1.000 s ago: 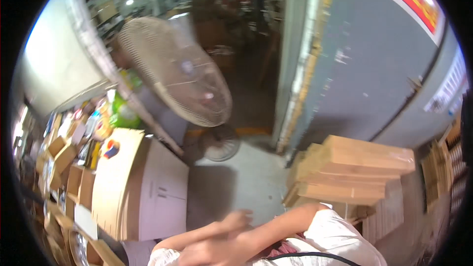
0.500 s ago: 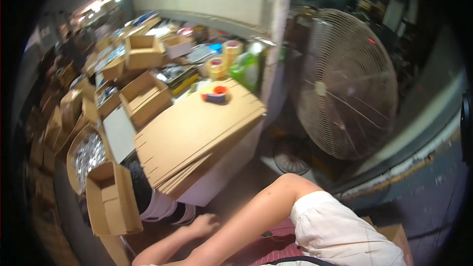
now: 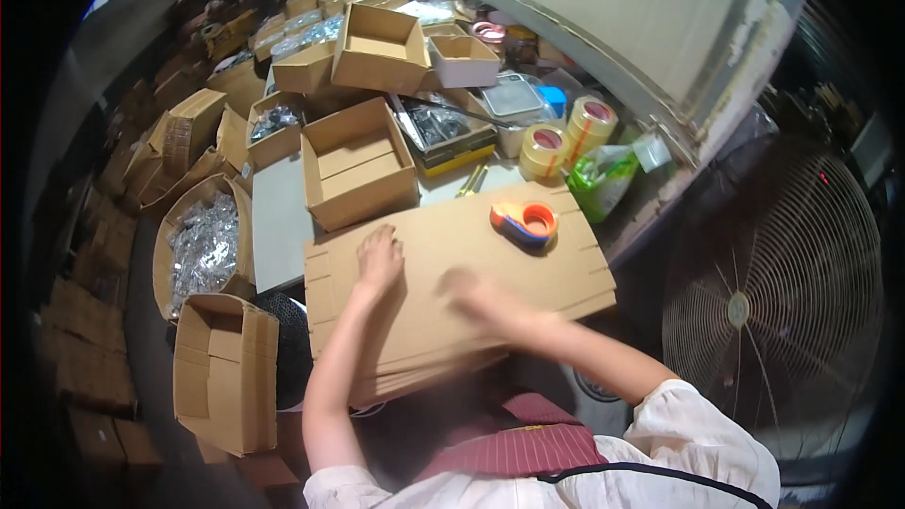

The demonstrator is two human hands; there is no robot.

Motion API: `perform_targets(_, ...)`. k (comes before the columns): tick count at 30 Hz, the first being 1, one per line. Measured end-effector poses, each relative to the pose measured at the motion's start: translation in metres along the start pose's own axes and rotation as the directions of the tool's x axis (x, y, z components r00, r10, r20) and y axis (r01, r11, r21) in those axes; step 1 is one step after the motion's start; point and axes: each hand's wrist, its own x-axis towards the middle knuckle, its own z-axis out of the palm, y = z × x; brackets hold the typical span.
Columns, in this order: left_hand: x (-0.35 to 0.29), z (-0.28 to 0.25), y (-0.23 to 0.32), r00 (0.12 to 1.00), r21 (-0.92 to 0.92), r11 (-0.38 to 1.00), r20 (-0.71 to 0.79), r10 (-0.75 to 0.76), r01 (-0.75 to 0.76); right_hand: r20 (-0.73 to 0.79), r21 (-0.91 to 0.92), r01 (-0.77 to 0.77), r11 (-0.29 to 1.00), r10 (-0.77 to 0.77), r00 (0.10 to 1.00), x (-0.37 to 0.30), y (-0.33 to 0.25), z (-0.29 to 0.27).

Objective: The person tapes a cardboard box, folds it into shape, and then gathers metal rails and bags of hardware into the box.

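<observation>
An open carton (image 3: 262,372) sits left of the flat cardboard stack (image 3: 429,250) before the person. On the stack, the left hand (image 3: 380,262) rests, fingers outstretched; the right hand (image 3: 476,300) blurs over it, fingers unreadable; a tape dispenser (image 3: 512,222) lies farther right.

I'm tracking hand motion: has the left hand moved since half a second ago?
Yes: the left hand went forward, from outside the near edge of the cardboard stack onto its top.
</observation>
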Motion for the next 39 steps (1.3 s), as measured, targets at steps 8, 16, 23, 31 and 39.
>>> perform_targets(8, 0.04, 0.056, 0.056, 0.999, 0.171, 0.985, -0.042, 0.005, 0.002, -0.067, -0.594, -0.287, 0.751, 0.309, 0.949, -0.091, 0.201, -0.057)
perform_targets(16, -0.007, 0.035, 0.061, 0.995, 0.275, 0.957, -0.059, -0.077, 0.091, -0.384, -0.506, -0.353, 0.787, 0.162, 0.909, -0.066, 0.197, -0.095)
perform_targets(23, 0.01, 0.045, 0.045, 0.995, 0.358, 0.93, -0.08, -0.053, 0.079, -0.405, -0.667, -0.544, 0.509, 0.365, 0.838, -0.006, 0.189, -0.073)
perform_targets(31, 0.059, -0.042, 0.023, 0.947, -0.279, 0.906, -0.133, 0.291, -0.318, -0.168, -0.477, -0.293, 0.828, 0.242, 0.956, 0.076, 0.194, 0.072)
perform_targets(39, 0.171, -0.15, -0.15, 0.906, -0.041, 0.95, 0.316, -0.281, 0.309, -0.207, -0.288, -0.383, 0.878, 0.333, 0.92, 0.091, 0.18, 0.065)
